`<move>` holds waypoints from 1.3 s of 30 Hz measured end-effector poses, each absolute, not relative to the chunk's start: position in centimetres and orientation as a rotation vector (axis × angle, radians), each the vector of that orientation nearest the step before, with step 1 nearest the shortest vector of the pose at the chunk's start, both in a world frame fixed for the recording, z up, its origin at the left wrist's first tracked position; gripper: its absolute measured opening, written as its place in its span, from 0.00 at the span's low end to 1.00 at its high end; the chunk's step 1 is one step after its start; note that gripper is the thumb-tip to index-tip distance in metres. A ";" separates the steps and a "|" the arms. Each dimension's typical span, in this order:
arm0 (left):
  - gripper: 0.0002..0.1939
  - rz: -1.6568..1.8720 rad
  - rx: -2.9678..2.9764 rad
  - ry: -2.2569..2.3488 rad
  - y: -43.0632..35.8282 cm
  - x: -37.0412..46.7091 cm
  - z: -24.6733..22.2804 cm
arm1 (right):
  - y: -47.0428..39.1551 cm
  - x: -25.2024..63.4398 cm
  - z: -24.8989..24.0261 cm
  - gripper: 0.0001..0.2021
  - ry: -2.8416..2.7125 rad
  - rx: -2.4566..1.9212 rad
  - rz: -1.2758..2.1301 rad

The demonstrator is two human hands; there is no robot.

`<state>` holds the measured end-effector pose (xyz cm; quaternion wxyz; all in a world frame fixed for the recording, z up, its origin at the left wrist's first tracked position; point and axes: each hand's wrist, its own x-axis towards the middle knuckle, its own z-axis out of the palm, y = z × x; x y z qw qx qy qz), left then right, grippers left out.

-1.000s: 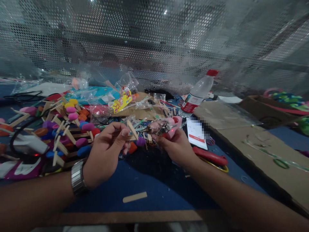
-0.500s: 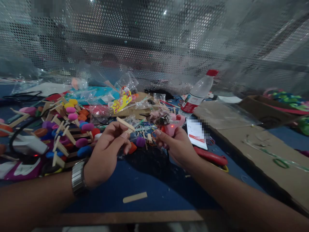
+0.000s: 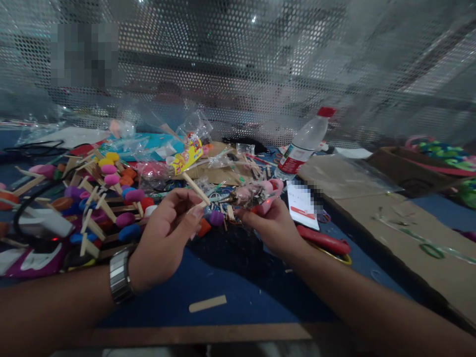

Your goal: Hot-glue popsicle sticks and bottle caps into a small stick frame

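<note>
My left hand [image 3: 167, 235], with a metal-banded watch on the wrist, pinches small wooden craft sticks [image 3: 196, 188], one angled up and another crossing near my fingertips. In my right hand [image 3: 277, 225] is a pink hot glue gun [image 3: 268, 198] with a small red light lit. Grey, grimy residue covers its front, and its nozzle points left, close to the sticks; whether they touch I cannot tell. A loose craft stick [image 3: 207, 303] lies on the blue table below my hands. Purple and orange clay lumps [image 3: 215, 218] sit just behind my left fingertips.
Colourful clay pieces with sticks [image 3: 107, 198] crowd the left side, beside a black cable. A plastic bottle [image 3: 297, 153] stands behind a phone [image 3: 302, 204] and a red-handled tool [image 3: 323, 240]. Cardboard [image 3: 405, 233] covers the right side; a perforated metal screen [image 3: 223, 64] rises behind.
The glue gun has tilted and come down a little, its nozzle now closer to the left fingertips. The sticks in my left hand have turned to a steeper angle.
</note>
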<state>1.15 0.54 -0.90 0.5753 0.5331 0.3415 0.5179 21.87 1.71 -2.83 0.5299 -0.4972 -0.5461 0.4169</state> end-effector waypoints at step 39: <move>0.04 1.191 1.289 0.758 0.0 0.8 -0.9 | 1.8 21.4 -2.6 0.12 -1.280 -1.308 1.032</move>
